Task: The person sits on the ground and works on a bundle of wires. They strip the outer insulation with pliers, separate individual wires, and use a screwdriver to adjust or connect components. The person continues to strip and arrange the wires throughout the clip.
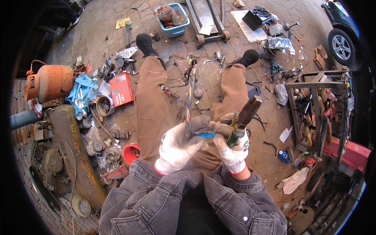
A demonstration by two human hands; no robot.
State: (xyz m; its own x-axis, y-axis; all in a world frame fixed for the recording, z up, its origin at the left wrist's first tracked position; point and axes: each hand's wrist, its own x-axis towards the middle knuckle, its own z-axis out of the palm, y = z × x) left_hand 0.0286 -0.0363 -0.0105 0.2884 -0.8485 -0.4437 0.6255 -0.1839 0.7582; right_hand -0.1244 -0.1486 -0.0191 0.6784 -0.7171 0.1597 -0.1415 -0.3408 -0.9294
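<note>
Both my hands wear white knit gloves with soiled fingers and meet above my lap. My left hand (178,145) is closed round the lower end of a wiring harness (190,102), whose coloured wires run away between my legs. A small bright blue piece (206,135), perhaps a connector, shows between the two hands; which fingers grip it is hard to tell. In my right hand (234,150), fingers wrap a tool (247,113) with a green grip and a broad, rusty metal head pointing up and away. Its exact kind is unclear.
To the left are an orange gas cylinder (55,82), a red box (121,90), a red bowl (131,152) and metal parts. A blue basin (174,29) and floor jack (205,19) lie ahead. A metal frame (317,84) and car wheel (341,46) stand right.
</note>
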